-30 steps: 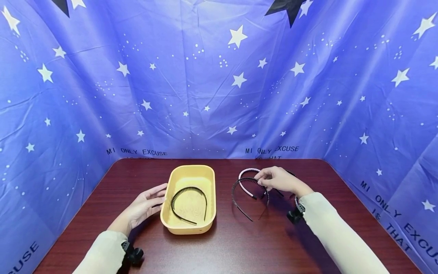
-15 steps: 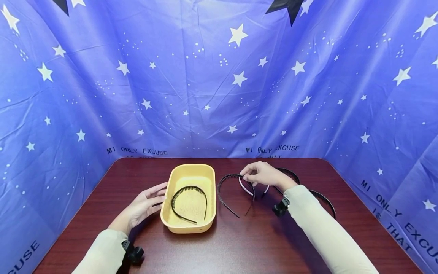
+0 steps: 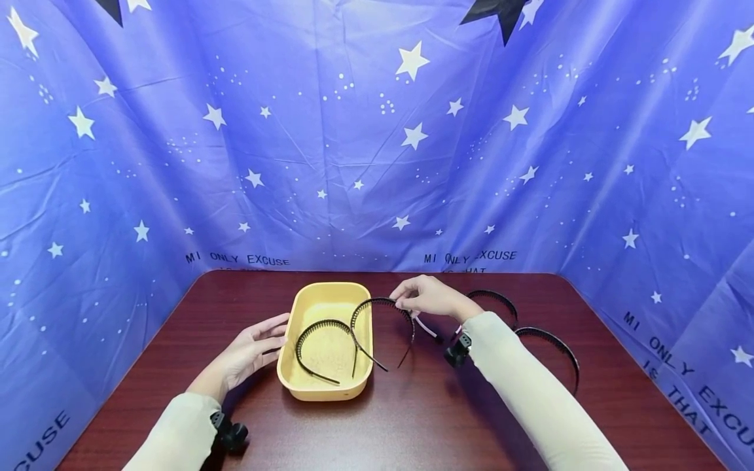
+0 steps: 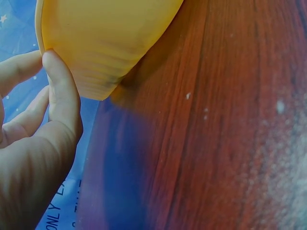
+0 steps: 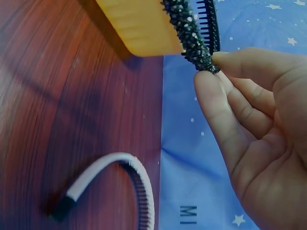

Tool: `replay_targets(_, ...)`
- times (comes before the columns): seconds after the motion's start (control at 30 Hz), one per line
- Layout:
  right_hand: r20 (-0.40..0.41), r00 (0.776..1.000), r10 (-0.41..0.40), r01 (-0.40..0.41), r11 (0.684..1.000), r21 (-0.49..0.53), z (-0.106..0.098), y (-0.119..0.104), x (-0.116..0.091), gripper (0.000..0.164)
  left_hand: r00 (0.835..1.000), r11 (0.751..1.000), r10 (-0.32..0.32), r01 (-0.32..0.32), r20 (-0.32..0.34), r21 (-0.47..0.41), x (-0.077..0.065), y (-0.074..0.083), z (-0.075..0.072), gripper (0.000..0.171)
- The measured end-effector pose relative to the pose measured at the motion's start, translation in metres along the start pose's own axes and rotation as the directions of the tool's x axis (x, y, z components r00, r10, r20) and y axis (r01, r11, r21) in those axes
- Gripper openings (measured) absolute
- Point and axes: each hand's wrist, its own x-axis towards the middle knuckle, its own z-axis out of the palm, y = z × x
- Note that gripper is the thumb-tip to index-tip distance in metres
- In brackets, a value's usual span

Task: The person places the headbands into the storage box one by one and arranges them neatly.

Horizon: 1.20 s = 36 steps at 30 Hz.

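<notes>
A black headband with comb teeth and a glittery beaded surface (image 5: 188,33) is pinched at its arch between the thumb and fingers of my right hand (image 3: 432,297). Its two ends hang down, and its left side overlaps the right rim of the yellow tub (image 3: 285,379) in the head view. Inside the tub lies another black toothed headband (image 3: 327,323). My left hand (image 3: 250,353) touches the tub's left side near the rim, with fingers extended. A pale headband with dark tips (image 5: 98,170) lies below my right hand, mostly hidden by it in the head view.
Two more black headbands lie on the table's right side, one farther back (image 3: 493,294) and one closer (image 3: 552,335), partly behind the right sleeve (image 3: 530,386). A blue star-printed cloth (image 3: 330,131) hangs around the dark red wooden table (image 3: 389,425).
My right hand has moved left with the black headband, from above the pale headband to the tub's right edge. My left hand and the tub have stayed put.
</notes>
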Motion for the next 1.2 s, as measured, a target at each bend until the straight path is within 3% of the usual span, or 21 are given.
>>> replay_targets(0.77,0.077,0.997,-0.03,0.026,0.998,0.049,0.032,-0.03,0.049,0.021,1.0,1.0,-0.007,0.008,-0.005,0.016,-0.003,0.0,0.001,0.068)
replay_targets(1.2,0.094,0.996,-0.008,0.011,0.999,-0.03,0.053,-0.045,0.071,0.017,1.0,1.0,-0.011,0.011,-0.015,0.01,-0.003,0.003,0.003,0.069)
